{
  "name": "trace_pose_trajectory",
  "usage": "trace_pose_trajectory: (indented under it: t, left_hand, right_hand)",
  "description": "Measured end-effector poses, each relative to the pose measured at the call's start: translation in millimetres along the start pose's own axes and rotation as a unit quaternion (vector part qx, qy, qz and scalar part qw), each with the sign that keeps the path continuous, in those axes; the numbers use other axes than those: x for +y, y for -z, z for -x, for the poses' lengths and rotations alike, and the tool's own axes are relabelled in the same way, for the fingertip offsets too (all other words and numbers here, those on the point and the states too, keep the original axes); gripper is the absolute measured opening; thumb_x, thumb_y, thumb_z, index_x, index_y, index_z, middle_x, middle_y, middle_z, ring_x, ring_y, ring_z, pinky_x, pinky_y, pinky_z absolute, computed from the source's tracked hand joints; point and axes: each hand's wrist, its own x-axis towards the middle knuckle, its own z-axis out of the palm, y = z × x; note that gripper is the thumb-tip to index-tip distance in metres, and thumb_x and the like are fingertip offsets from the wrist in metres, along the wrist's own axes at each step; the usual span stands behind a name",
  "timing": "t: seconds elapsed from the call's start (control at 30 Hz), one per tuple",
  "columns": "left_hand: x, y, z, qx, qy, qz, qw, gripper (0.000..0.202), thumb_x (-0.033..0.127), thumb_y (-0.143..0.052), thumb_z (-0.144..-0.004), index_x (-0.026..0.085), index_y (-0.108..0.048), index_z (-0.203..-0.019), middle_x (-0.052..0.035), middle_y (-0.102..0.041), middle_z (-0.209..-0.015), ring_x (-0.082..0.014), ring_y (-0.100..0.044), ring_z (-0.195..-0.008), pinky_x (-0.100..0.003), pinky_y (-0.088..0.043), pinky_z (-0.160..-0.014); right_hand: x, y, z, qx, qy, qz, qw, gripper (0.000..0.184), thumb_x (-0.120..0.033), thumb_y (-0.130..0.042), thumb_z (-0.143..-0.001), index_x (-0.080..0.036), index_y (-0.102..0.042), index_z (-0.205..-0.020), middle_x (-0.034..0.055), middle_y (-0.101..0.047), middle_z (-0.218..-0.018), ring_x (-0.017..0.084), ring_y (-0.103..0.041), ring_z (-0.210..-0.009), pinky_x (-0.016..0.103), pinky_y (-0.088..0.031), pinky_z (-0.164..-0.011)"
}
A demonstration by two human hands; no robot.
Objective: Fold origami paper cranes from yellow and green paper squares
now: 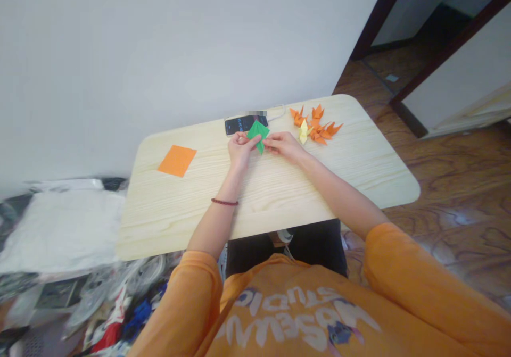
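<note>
A green folded paper piece (258, 134), pointed at its lower end, is pinched between my left hand (240, 149) and my right hand (282, 147) above the pale wooden table (171, 213). Just behind my left hand lies a black smartphone (245, 125). To the right of my right hand stand several orange paper cranes (316, 128) with a small yellow paper crane (304, 132) among them. A flat orange paper square (176, 160) lies at the table's left side.
A white cable (277, 114) runs from the phone along the table's back edge beside a white wall. Clothes and plastic bags (64, 234) are heaped low on the left. A wooden floor (451, 176) and door frame (447, 48) lie to the right.
</note>
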Motion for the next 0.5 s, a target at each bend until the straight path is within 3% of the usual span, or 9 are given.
trace_pose_trajectory:
  t: [0.23, 0.5]
  left_hand:
    - [-3.7, 0.2, -0.3, 0.023, 0.003, 0.035, 0.999, 0.048, 0.021, -0.086, -0.05, 0.019, -0.041, -0.062, 0.0111, -0.049, -0.054, -0.0034, -0.051, -0.049, -0.016, -0.041, -0.051]
    - [-5.9, -3.3, -1.1, 0.015, 0.05, 0.119, 0.992, 0.043, 0.015, -0.086, -0.049, 0.017, -0.045, -0.063, 0.0059, -0.061, -0.063, -0.0042, -0.057, -0.058, -0.017, -0.044, -0.059]
  right_hand:
    - [-3.3, -2.7, 4.5, 0.011, 0.004, -0.001, 1.0, 0.042, -0.046, -0.085, -0.054, -0.011, -0.063, -0.061, -0.0005, -0.057, -0.053, 0.004, -0.044, -0.047, 0.018, -0.027, -0.04]
    - [-3.8, -5.0, 5.7, 0.021, 0.012, -0.01, 1.0, 0.04, -0.043, -0.086, -0.053, -0.011, -0.064, -0.063, 0.0, -0.058, -0.055, 0.004, -0.044, -0.048, 0.018, -0.027, -0.041]
